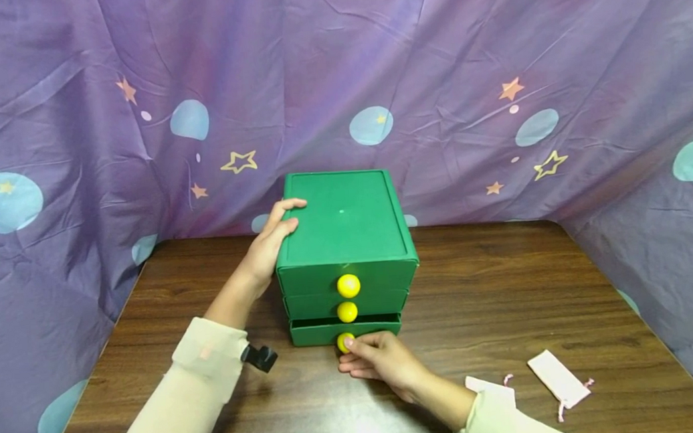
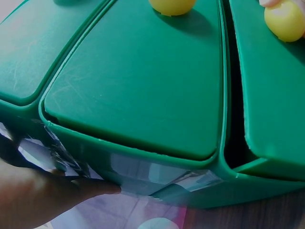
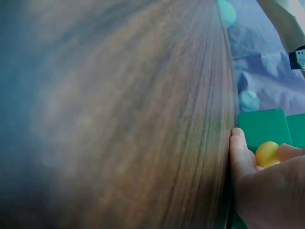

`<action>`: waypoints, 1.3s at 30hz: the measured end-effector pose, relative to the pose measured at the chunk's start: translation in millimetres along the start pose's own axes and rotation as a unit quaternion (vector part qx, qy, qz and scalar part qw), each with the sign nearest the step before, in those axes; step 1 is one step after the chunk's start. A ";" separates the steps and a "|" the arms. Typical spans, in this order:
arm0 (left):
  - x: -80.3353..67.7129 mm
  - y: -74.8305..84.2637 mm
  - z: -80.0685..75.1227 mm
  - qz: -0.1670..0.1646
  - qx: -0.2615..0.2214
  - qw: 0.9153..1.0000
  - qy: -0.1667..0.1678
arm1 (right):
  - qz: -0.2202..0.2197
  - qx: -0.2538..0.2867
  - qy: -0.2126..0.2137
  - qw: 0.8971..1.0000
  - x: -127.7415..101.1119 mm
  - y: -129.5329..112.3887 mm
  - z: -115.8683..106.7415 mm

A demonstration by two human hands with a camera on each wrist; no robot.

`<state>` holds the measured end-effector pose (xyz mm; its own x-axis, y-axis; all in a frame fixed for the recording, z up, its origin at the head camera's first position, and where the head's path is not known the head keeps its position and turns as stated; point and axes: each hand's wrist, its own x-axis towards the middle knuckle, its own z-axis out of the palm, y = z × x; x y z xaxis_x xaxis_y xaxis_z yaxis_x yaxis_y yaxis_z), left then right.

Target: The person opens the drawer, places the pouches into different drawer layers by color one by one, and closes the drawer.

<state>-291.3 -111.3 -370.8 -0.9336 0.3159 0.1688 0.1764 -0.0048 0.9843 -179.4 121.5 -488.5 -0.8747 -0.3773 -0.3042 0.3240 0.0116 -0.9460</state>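
A green chest of drawers (image 1: pixel 342 223) stands on the table, with three drawers and a round yellow knob on each. The bottom drawer (image 1: pixel 312 335) sticks out a little, leaving a dark gap above its front. My right hand (image 1: pixel 387 361) pinches the bottom yellow knob (image 3: pixel 267 153) between thumb and fingers. Against the chest's left side and top edge rests my left hand (image 1: pixel 268 245); in the left wrist view its fingers (image 2: pixel 90 188) lie along the side wall, over clear tape. The upper two drawers look closed. What the bottom drawer holds is hidden.
Two small pale pouches with pink cords lie at the right front: one pouch (image 1: pixel 558 379) in full view, the other pouch (image 1: pixel 488 389) partly behind my right forearm. A purple patterned cloth (image 1: pixel 325 77) hangs behind and beside the wooden table (image 1: pixel 496 280).
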 end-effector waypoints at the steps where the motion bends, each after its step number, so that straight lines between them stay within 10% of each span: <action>1: 0.1 0.1 0.1 0.000 0.000 1.000 0.000 | 0.000 0.000 0.000 1.000 -0.6 0.1 0.3; 39: 0.0 0.5 0.3 0.003 -0.004 1.000 -0.002 | 0.018 0.011 -0.007 1.000 -23.5 10.5 7.4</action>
<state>-291.0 -111.0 -370.3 -0.9311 0.3202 0.1746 0.1796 -0.0141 0.9836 -152.8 123.7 -490.4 -0.8570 -0.3901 -0.3366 0.3632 0.0060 -0.9317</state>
